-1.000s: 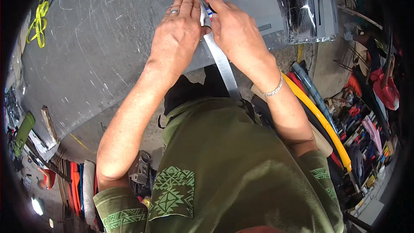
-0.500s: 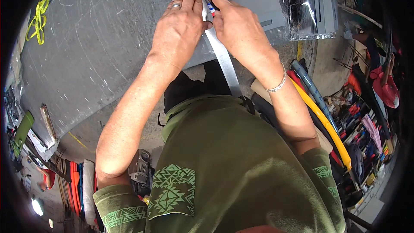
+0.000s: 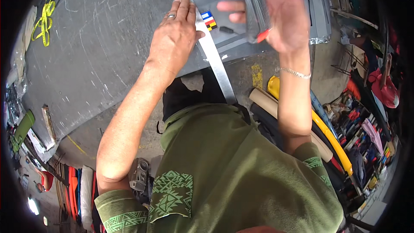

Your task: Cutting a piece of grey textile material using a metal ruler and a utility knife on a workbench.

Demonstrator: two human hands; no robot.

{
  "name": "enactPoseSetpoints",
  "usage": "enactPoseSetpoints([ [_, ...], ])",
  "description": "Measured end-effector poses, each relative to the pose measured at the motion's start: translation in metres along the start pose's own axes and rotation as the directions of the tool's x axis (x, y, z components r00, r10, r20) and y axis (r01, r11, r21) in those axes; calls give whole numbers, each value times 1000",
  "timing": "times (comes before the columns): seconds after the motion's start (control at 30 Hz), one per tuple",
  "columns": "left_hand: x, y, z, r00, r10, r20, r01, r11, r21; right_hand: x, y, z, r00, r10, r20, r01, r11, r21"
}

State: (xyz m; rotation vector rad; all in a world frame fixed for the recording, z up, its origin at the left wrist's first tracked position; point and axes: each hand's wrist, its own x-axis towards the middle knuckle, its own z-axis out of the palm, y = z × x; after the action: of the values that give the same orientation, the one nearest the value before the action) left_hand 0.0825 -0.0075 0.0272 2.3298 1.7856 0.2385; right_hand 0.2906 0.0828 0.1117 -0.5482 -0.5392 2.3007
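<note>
My left hand (image 3: 174, 30) lies flat with its fingers stretched out, pressing on a long metal ruler (image 3: 212, 51). The ruler runs slantwise over the table and past its near edge toward my body. Right of the ruler, a small patch of coloured blocks (image 3: 208, 20) shows on a grey sheet (image 3: 237, 39), with a small dark oval mark beside it. Above that sheet my right hand (image 3: 284, 17) is raised, palm turned up and blurred. It holds what looks like a utility knife (image 3: 255, 11), grey and ribbed with a red end; some fingers stick out behind it.
The dark, scratched table (image 3: 86, 51) spreads to the left, with a yellow tape measure (image 3: 44, 21) at its far left. Below the near right edge stand a brown roll (image 3: 267, 103) and a yellow roll (image 3: 330, 131). Clutter lies farther right, where a red bundle (image 3: 384, 88) shows.
My right hand has lifted off the ruler's edge and swung right, turning palm up with the knife. The coloured patch is uncovered. My left hand has shifted slightly down the table, still on the ruler.
</note>
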Motion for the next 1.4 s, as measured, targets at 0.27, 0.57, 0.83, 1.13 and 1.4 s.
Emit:
enactPoseSetpoints([
  [0.27,1,2,-4,999,-15,37,15,1000,-1,45,-14,-8,947,-295,-128,-10,372,-928],
  [0.57,2,3,-9,998,-31,53,31,1000,-1,111,26,2,903,-416,107,296,424,-856],
  [0.83,3,1,-3,1000,-12,5,12,999,-30,180,70,-51,968,-193,-160,84,852,-517],
  [1.13,0,2,-3,1000,-22,17,22,1000,-7,186,80,-46,946,-286,-151,131,765,-631],
  [1.4,1,2,-3,999,-23,26,24,1000,-8,183,81,-52,933,-350,-87,199,701,-685],
])
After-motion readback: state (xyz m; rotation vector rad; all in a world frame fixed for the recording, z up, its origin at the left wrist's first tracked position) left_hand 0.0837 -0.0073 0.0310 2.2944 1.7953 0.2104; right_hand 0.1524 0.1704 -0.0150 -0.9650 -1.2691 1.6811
